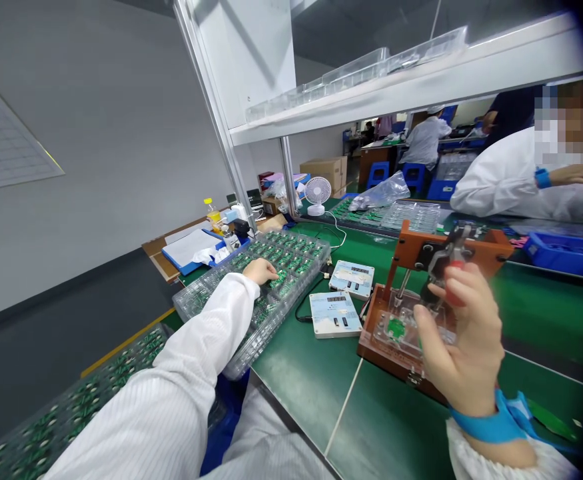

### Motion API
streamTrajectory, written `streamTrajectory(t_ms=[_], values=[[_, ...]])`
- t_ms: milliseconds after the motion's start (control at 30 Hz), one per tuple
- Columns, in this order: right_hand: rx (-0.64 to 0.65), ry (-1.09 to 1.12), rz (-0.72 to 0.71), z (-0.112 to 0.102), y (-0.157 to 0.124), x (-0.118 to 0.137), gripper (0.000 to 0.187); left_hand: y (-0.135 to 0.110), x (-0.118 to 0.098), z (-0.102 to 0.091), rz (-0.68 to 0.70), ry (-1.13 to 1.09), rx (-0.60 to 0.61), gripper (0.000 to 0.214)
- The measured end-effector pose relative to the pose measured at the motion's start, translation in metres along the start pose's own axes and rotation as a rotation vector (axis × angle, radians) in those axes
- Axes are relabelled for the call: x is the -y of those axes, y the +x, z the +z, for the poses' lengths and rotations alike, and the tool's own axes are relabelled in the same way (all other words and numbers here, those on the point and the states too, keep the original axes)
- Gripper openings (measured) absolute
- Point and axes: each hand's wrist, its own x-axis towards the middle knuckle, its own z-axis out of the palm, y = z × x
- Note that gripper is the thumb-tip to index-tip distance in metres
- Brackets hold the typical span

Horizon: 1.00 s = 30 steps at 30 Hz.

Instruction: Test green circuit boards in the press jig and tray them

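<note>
My left hand [261,271] reaches out over a clear plastic tray [251,333] packed with small green circuit boards; its fingers curl down onto one board, and whether they grip it is hidden. My right hand [464,340] is closed around the red-tipped lever handle [455,283] of a brown test fixture [388,357]. A small green board [397,328] lies in the fixture's clear nest, under the press head. A blue wrist strap [486,423] circles my right wrist.
Two small white meters [335,315] with cables lie between tray and fixture. Another board tray [46,427] sits at lower left. A desk fan [317,195], cardboard boxes and blue bins stand farther back. A co-worker's white sleeve [506,180] rests across the bench; a shelf runs overhead.
</note>
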Motion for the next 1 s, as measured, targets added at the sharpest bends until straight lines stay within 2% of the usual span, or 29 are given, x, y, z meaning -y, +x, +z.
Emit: streamTrajectory(t_ms=[200, 467, 633, 800, 1000], values=[[0.005, -0.007, 0.002, -0.001, 0.000, 0.001, 0.074, -0.012, -0.017, 0.009, 0.009, 0.224, -0.040, 0.014], [0.018, -0.035, -0.009, -0.003, 0.001, 0.001, 0.075, -0.024, -0.026, 0.012, 0.019, 0.364, -0.086, 0.039], [0.020, -0.028, -0.010, -0.002, 0.001, 0.001, 0.075, -0.021, -0.021, 0.013, 0.006, 0.316, -0.065, 0.032], [0.027, -0.028, -0.015, -0.002, 0.001, 0.000, 0.075, -0.009, -0.009, 0.009, -0.039, 0.178, 0.016, 0.027], [0.029, -0.024, -0.009, -0.003, 0.000, 0.000, 0.077, -0.001, 0.004, 0.003, 0.011, 0.020, -0.012, 0.017]])
